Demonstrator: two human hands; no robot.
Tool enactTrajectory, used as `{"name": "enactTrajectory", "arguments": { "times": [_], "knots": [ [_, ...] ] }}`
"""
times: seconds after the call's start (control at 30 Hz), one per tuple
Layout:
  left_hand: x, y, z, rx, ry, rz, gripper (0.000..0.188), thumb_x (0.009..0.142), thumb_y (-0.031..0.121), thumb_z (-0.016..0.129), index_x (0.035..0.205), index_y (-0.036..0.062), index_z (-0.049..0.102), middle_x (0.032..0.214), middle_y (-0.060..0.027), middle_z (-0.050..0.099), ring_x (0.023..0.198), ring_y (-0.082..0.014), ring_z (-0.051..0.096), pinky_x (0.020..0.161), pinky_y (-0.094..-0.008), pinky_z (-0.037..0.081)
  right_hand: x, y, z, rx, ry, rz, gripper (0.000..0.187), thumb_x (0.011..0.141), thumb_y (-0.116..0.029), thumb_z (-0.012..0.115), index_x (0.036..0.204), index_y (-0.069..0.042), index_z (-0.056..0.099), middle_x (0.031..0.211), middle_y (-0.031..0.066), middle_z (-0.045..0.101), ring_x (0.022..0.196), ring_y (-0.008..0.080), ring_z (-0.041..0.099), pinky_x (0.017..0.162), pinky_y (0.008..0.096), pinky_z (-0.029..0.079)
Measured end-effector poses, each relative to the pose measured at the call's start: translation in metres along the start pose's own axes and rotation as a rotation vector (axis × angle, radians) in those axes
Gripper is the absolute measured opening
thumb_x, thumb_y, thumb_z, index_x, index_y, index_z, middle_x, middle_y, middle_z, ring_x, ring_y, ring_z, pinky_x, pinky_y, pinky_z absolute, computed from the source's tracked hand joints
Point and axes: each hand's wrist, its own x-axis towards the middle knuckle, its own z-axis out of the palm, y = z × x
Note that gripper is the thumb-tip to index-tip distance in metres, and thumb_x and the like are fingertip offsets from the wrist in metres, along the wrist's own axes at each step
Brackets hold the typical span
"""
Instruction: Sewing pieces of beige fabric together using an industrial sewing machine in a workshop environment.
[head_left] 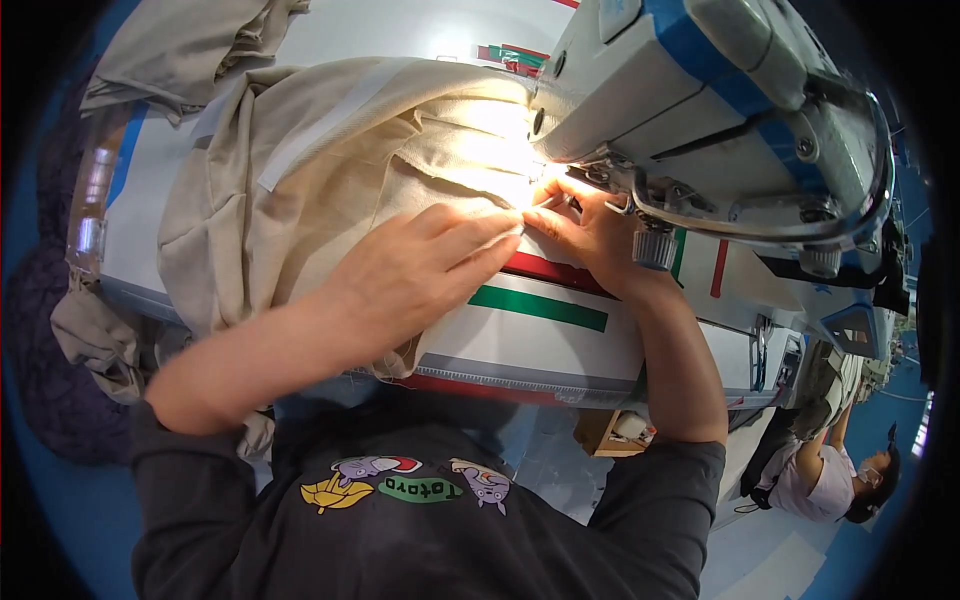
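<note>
A large piece of beige fabric [290,210] lies bunched over the left half of the sewing table, with a pale strip [330,125] along it. My left hand [425,265] is closed on the fabric's near right edge, its thumb and fingers pinched together. Just right of it, my right hand [590,225] pinches the same edge under the lamp glare, close below the needle area of the sewing machine [690,110]. The fingertips of both hands nearly meet. Glare and the machine head hide the needle and part of my right fingers.
Red tape [560,272] and green tape [540,308] mark the white tabletop, and a ruler strip [500,375] runs along its front edge. More beige cloth [185,55] is piled at the far left. On the right, another person [820,475] works at a neighbouring station.
</note>
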Motion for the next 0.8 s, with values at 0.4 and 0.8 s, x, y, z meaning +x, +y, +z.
{"name": "enactTrajectory", "arguments": {
  "times": [0.4,0.8],
  "knots": [
    [0.007,-0.028,0.023,-0.147,-0.085,0.088,0.060,0.087,0.040,0.064,0.135,0.0071,0.053,0.135,-0.0040,0.054,0.124,-0.0198,0.047,0.107,-0.0380,0.035,-0.001,0.016,-0.001,-0.458,0.244,-0.013,0.032,0.090,-0.030,0.067,0.108,-0.004,0.068,0.100,0.0167,0.070,0.093,0.0301,0.067,0.083,0.0389,0.052],
    [0.016,-0.013,0.039,-0.076,0.090,-0.079,0.056,0.083,0.036,0.068,0.129,0.0058,0.056,0.129,-0.0050,0.054,0.121,-0.0215,0.045,0.108,-0.0389,0.034,0.010,0.022,0.008,-0.553,0.239,-0.093,0.024,0.093,-0.025,0.064,0.104,-0.004,0.070,0.095,0.0150,0.071,0.089,0.0270,0.068,0.080,0.0363,0.053]
  ]
}}
